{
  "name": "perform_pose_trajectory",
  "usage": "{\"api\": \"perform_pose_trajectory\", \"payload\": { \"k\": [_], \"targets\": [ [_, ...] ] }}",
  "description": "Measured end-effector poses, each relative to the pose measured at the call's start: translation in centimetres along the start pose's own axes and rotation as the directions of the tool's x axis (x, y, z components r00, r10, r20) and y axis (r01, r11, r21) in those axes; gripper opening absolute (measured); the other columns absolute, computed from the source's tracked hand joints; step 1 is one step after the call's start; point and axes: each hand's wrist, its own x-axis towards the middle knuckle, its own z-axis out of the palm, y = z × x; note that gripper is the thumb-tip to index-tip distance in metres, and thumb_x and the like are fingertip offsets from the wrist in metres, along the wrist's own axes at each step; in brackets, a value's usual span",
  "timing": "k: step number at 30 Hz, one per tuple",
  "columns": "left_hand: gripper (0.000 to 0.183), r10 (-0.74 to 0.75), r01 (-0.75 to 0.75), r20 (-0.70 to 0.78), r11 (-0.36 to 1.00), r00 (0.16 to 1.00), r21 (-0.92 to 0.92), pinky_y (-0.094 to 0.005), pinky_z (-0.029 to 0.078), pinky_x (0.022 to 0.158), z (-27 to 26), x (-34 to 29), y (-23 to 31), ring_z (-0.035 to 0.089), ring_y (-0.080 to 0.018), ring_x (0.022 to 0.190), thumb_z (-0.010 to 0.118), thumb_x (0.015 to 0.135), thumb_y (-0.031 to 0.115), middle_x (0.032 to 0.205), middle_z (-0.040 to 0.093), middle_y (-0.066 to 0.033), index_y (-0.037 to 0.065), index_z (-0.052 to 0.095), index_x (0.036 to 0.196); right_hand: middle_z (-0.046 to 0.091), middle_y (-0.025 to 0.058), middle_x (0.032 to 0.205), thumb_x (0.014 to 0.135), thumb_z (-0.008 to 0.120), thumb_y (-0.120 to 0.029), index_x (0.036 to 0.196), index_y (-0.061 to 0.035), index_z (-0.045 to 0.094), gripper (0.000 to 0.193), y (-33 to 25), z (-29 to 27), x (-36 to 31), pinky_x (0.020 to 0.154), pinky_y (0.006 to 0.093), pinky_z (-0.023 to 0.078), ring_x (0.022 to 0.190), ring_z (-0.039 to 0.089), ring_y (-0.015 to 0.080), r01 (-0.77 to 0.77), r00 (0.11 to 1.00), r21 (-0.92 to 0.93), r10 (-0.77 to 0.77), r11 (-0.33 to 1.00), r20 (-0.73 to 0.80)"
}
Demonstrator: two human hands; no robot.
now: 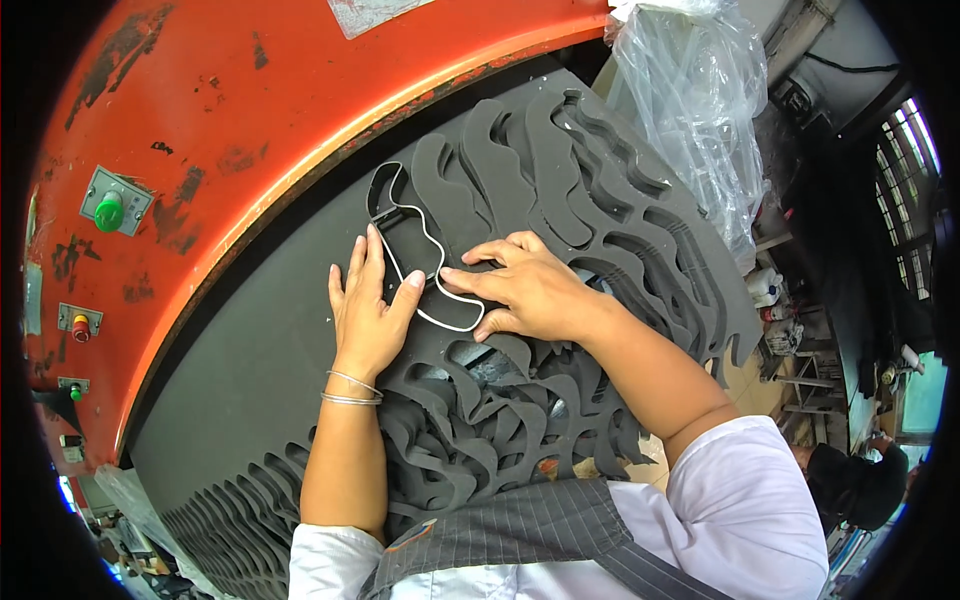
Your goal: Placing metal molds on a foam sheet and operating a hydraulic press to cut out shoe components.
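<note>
Silvery wavy metal outline [428,236] lies between left hand [372,325] and right hand [540,292]. Left: nearly flat, fingers extended, fingertips and thumb at the outline's left rim, nothing gripped. Right: fingers spread, partly bent, index and thumb about its lower right end, loose, no closed grasp. Beneath both, dark grey sheet [270,300]. Beyond and right of right hand, wavy slots and pieces [560,180] already cut; left of left hand, sheet unbroken. Judgement: right portion largely worked, broad left portion remaining. Nearer than both hands, tangled wavy strips [465,400]. Farther left, orange-red machine [235,130].
</note>
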Motion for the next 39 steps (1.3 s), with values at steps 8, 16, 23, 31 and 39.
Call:
{"api": "perform_pose_trajectory", "payload": {
  "k": [8,16,23,31,39],
  "targets": [
    [0.081,-0.030,0.029,0.073,0.999,0.997,0.018,-0.0490,0.001,0.116,-1.0,3.0,-0.3,0.017,-0.0280,0.146,0.044,0.094,0.049,0.153,0.031,-0.0195,0.000,0.013,0.151,0.058,0.0093,0.127,0.069,0.076,-0.043,0.131,-0.0210,0.057,0.069,1.0,-1.0,2.6,0.102,0.0407,0.036,0.119,0.047,0.0302,0.061,0.997,-0.039,-0.059,0.997,0.051],
    [0.043,-0.116,0.029,-0.106,0.798,0.988,-0.602,-0.0301,0.049,0.090,-11.3,-5.5,-4.3,0.065,-0.0169,0.100,0.063,0.091,0.032,0.115,0.067,-0.0120,0.002,0.062,0.122,0.064,0.0095,0.115,0.069,0.079,-0.040,0.127,-0.0094,0.058,0.068,-5.6,-6.5,1.8,0.096,0.0412,0.037,0.109,0.055,0.0275,0.017,0.980,-0.150,-0.046,0.989,-0.196],
    [0.025,-0.363,0.009,-0.931,0.932,0.044,-0.363,-0.0286,0.049,0.081,-26.6,-19.6,-20.3,0.061,-0.0134,0.087,0.054,0.097,0.019,0.097,0.066,-0.0082,-0.001,0.063,0.109,0.068,0.0099,0.089,0.079,0.076,-0.035,0.119,-0.0092,0.062,0.050,-12.5,-1.7,8.0,0.073,0.0359,0.053,0.082,0.066,0.0252,0.201,0.971,0.249,-0.159,0.948,-0.179],
    [0.096,-0.227,0.382,-0.914,0.854,-0.336,-0.353,-0.0516,0.007,0.116,-37.3,-17.0,-26.8,0.019,-0.0362,0.144,0.039,0.091,0.064,0.154,0.020,-0.0266,-0.009,0.012,0.148,0.058,0.0063,0.062,0.084,0.072,-0.021,0.093,-0.0061,0.048,0.030,-22.2,-0.5,23.1,0.047,0.0331,0.045,0.051,0.058,0.0229,0.395,0.753,0.169,-0.213,0.903,-0.622],
    [0.064,-0.057,0.179,-0.998,0.982,0.019,-0.053,-0.0398,0.029,0.110,-32.4,-19.4,-26.5,0.037,-0.0275,0.135,0.054,0.097,0.031,0.148,0.035,-0.0181,-0.001,0.028,0.146,0.061,0.0102,0.068,0.088,0.065,-0.026,0.087,-0.0073,0.054,0.022,-19.4,3.4,15.1,0.050,0.0407,0.049,0.060,0.062,0.0317,0.398,0.869,0.164,-0.313,0.903,-0.384]
  ]
}}
